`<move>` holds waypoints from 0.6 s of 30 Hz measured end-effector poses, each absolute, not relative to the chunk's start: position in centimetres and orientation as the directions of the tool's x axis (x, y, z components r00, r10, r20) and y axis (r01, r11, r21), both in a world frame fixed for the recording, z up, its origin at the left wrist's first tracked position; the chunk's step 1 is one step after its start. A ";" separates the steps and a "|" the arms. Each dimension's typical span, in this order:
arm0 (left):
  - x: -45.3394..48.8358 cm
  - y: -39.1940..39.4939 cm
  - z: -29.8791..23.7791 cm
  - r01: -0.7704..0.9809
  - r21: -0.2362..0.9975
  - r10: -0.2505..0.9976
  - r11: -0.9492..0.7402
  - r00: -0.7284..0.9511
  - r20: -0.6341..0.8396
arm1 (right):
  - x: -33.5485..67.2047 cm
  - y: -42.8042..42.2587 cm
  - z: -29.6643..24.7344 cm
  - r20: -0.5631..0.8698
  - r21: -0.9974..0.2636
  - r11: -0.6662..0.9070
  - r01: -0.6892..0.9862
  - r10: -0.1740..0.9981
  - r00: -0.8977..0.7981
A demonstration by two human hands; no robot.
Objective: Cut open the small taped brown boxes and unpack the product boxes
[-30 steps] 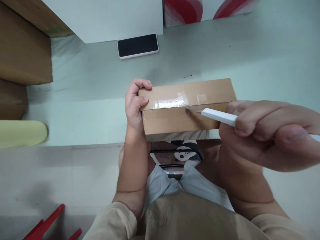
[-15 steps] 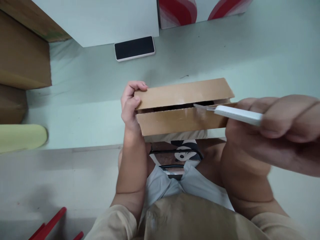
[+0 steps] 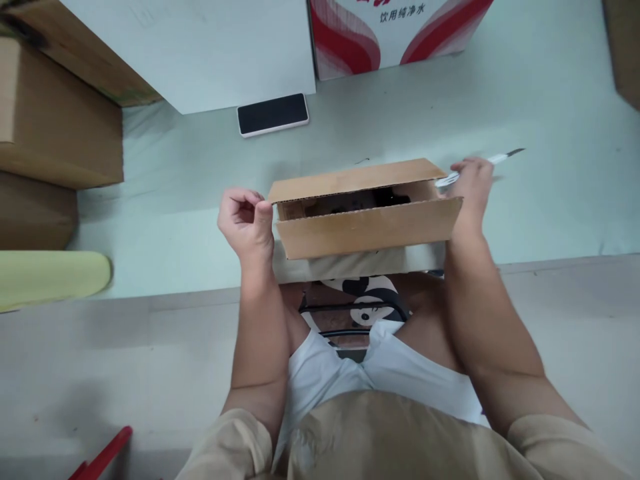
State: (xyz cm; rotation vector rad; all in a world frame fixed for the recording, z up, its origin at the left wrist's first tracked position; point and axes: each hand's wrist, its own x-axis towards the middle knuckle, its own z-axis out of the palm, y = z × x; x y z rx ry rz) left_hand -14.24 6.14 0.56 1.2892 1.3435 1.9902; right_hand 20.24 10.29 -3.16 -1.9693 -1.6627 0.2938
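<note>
A brown cardboard box [image 3: 367,230] is in front of me, its two long top flaps raised and parted. Something dark lies inside, too shaded to make out. My left hand [image 3: 246,221] has its fingers curled and pinches the left end of the far flap between thumb and finger. At the box's right end, my right hand [image 3: 473,190] is closed round a white-handled knife [image 3: 497,159], its small blade pointing away to the right. Some of the right fingers are hidden behind the flap.
A phone [image 3: 273,115] lies beyond the box, against a large white box [image 3: 215,53]. Nearby stand a red-and-white carton [image 3: 395,50] and brown cartons [image 3: 65,113] at the left. A yellow rounded object [image 3: 55,277] lies at the table's left edge.
The knife has left the gap between the flaps; its blade now points right. My right hand has moved away from the camera to the box's right end. The flaps have spread wider.
</note>
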 end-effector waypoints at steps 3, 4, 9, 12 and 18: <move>-13.9 5.5 1.1 0.215 0.888 0.727 -0.407 -0.512 0.458 | 18.9 10.0 -4.0 0.099 -0.525 -0.194 0.829 0.953 0.286; -13.7 5.4 1.3 0.230 0.890 0.730 -0.393 -0.511 0.454 | 18.6 9.9 -4.0 0.077 -0.523 -0.201 0.828 0.957 0.281; -13.0 5.5 1.8 0.239 0.898 0.756 -0.368 -0.486 0.439 | 17.7 9.6 -1.9 0.136 -0.551 -0.183 0.814 0.943 0.304; -12.9 5.5 1.7 0.227 0.877 0.791 -0.424 -0.378 0.481 | 17.2 9.0 0.0 0.358 -0.687 0.131 0.715 0.917 0.176; -13.4 5.1 1.3 0.082 0.902 0.898 -0.424 -0.094 0.430 | 15.4 7.1 2.3 0.575 -0.747 0.496 0.442 0.816 0.056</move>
